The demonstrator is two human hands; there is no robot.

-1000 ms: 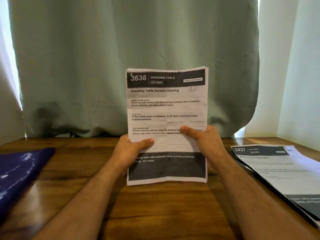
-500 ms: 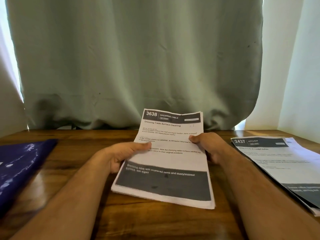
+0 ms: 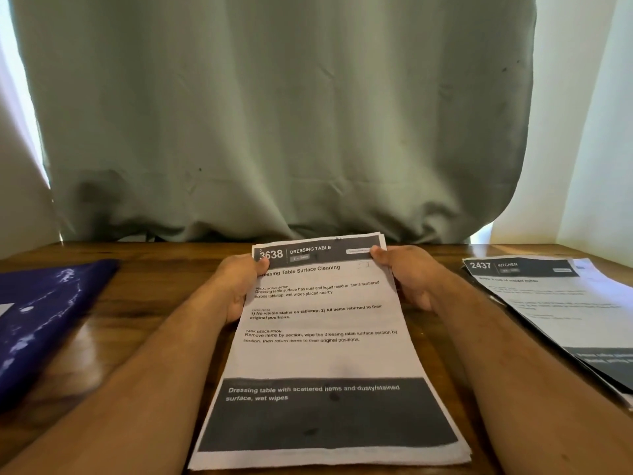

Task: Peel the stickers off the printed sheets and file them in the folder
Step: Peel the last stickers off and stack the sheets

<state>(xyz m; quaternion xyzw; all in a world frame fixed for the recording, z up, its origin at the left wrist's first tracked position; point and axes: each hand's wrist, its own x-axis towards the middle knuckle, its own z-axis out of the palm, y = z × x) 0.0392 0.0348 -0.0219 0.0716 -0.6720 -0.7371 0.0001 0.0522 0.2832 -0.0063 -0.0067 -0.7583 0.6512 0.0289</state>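
Note:
A stack of printed sheets (image 3: 325, 354) headed "3638 Dressing Table" lies flat on the wooden table (image 3: 154, 296) in front of me. My left hand (image 3: 239, 286) pinches its far left corner, thumb on top of the header. My right hand (image 3: 407, 275) pinches the far right corner the same way, next to a small white label on the dark header bar. A dark blue folder (image 3: 44, 313) lies at the left edge of the table.
A second pile of printed sheets (image 3: 561, 303) headed "2437 Kitchen" lies at the right, over something dark. A grey-green curtain (image 3: 274, 114) hangs behind the table's far edge, with pale walls on both sides.
The stack, held upright a second ago, has been tipped down and laid flat on the table. Both hands have slid from its middle up to its far corners.

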